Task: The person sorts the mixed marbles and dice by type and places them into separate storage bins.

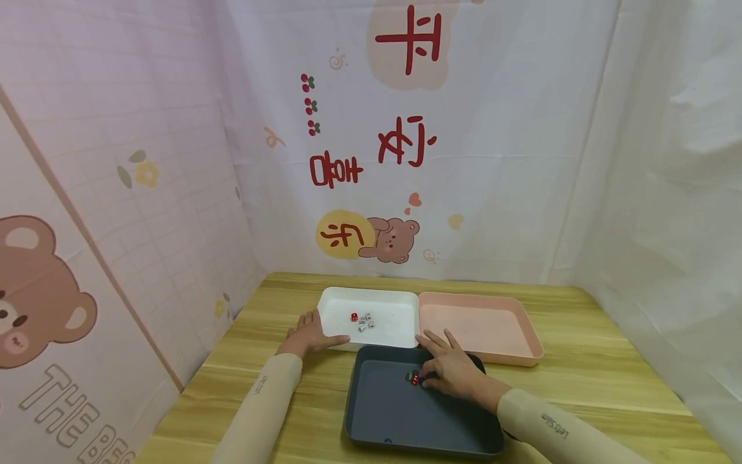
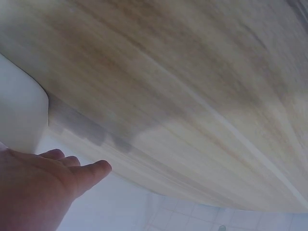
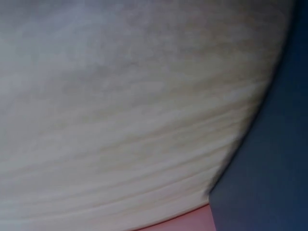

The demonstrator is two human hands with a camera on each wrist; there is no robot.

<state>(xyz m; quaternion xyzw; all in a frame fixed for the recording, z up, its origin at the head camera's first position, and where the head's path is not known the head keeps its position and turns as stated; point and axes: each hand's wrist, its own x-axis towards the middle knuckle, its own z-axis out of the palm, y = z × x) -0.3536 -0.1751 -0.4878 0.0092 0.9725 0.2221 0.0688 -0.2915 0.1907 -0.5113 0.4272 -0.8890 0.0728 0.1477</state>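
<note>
My left hand (image 1: pixel 310 334) lies at the left front corner of the white tray (image 1: pixel 400 316), thumb spread along its front edge, fingers straight. In the left wrist view the fingers (image 2: pixel 89 178) extend beside the tray's wall. Inside the white tray are a red die (image 1: pixel 354 317) and several white dice (image 1: pixel 363 321). Over the dark grey tray (image 1: pixel 377 406) reaches my right hand (image 1: pixel 455 372), fingers spread and bent downward. Its fingertips are beside a red die (image 1: pixel 414 380) and a small green piece (image 1: pixel 408 376); whether they touch is unclear. The right wrist view hides this hand.
A pink tray (image 1: pixel 475 322) stands right of the white one, behind the dark tray. All three are on a wood-grain table (image 1: pixel 585 386). Printed white cloth (image 1: pixel 498 193) hangs behind and at both sides. A small dark spot (image 1: pixel 388 441) shows at the dark tray's front.
</note>
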